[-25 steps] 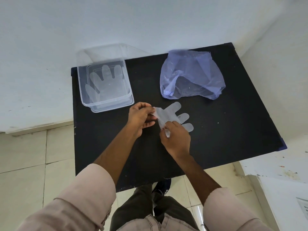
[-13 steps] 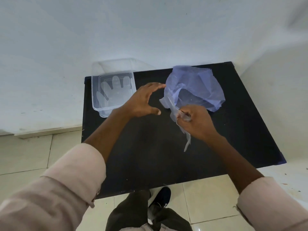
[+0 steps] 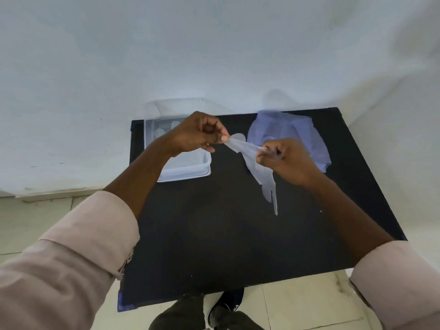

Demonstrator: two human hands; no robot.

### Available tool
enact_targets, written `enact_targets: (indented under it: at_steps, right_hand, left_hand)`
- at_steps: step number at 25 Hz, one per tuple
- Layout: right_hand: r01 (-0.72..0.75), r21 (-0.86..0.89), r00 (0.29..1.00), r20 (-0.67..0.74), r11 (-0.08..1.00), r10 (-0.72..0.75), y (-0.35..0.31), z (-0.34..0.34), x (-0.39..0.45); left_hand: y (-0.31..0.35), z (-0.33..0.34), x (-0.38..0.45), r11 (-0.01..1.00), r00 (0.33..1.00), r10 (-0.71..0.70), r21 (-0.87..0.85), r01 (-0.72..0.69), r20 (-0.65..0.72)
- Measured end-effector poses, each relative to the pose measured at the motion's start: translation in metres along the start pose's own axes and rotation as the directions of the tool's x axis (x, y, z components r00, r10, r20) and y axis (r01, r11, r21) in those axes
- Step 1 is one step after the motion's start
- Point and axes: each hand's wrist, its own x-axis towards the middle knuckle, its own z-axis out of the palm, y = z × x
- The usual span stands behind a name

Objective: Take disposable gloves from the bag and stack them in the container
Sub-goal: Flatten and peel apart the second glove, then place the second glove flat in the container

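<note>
- The black table [image 3: 226,246] fills the middle of my view and carries everything; I work above it so that a dropped glove lands there and not on the floor.
- The thin bluish plastic bag [image 3: 307,136] lies crumpled at 1 o'clock, just behind my right hand.
- The clear container [image 3: 183,172] stands at 11 o'clock, partly hidden by my left hand; I can see pale glove shapes inside it.
- My right hand [image 3: 283,160] is closed on the middle of a clear disposable glove [image 3: 262,172], whose fingers hang down toward the table.
- My left hand [image 3: 197,134] pinches the glove's other end between thumb and finger, I think to spread it flat before stacking it.
</note>
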Motion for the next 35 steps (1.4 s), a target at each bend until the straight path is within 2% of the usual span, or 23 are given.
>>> enact_targets:
  at_steps: [2, 5, 8, 13, 16, 20, 23, 26, 28, 30, 33, 35]
  right_hand:
    - [0.021, 0.073, 0.999, -0.026, 0.997, -0.019, -0.016, 0.003, 0.022]
    - [-0.031, 0.268, 0.999, 0.025, 0.963, 0.025, -0.050, 0.007, 0.058]
    - [-0.013, 0.364, 0.999, 0.043, 0.931, -0.003, -0.073, 0.008, 0.087]
    - [-0.007, 0.340, 0.995, 0.094, 0.940, -0.026, -0.096, 0.008, 0.117]
    - [-0.054, 0.337, 0.994, 0.112, 0.940, 0.017, -0.100, 0.010, 0.134]
    - [-0.162, 0.216, 0.986, 0.011, 0.963, 0.164, -0.119, 0.020, 0.179]
    - [-0.184, 0.300, 0.981, -0.010, 0.936, 0.196, -0.148, 0.026, 0.219]
    - [-0.044, 0.430, 0.980, -0.155, 0.902, 0.122, -0.174, 0.028, 0.241]
    - [0.106, 0.404, 0.953, -0.303, 0.909, 0.023, -0.180, 0.034, 0.245]
    - [0.217, 0.319, 0.915, -0.395, 0.923, -0.079, -0.172, 0.048, 0.243]
    - [0.226, 0.175, 0.929, -0.336, 0.958, -0.157, -0.138, 0.085, 0.227]
    - [0.176, 0.062, 0.968, -0.189, 0.982, -0.162, -0.104, 0.117, 0.216]
  left_hand:
    - [-0.005, -0.020, -0.005, 0.995, 0.999, 0.011, -0.102, -0.015, -0.040]
    - [-0.011, -0.056, -0.013, 0.977, 0.994, 0.055, -0.198, -0.073, -0.099]
    - [-0.017, -0.083, -0.013, 0.990, 0.973, 0.138, -0.005, -0.141, -0.184]
    - [-0.029, -0.109, -0.002, 0.980, 0.946, 0.059, -0.163, -0.116, -0.318]
    - [-0.032, -0.121, 0.001, 0.979, 0.948, 0.029, -0.184, -0.091, -0.316]
    - [-0.030, -0.140, 0.014, 0.963, 0.928, -0.058, -0.265, -0.045, -0.367]
    - [-0.022, -0.164, 0.026, 0.948, 0.879, -0.092, -0.311, -0.067, -0.468]
    - [-0.010, -0.188, 0.031, 0.952, 0.791, -0.023, -0.255, -0.170, -0.611]
    - [-0.005, -0.196, 0.027, 0.952, 0.726, 0.045, -0.191, -0.240, -0.686]
    - [-0.010, -0.193, 0.022, 0.968, 0.696, 0.099, -0.093, -0.234, -0.711]
    - [-0.049, -0.168, 0.013, 0.983, 0.730, 0.180, 0.155, -0.102, -0.660]
    - [-0.085, -0.143, 0.008, 0.947, 0.810, 0.191, 0.322, -0.003, -0.554]
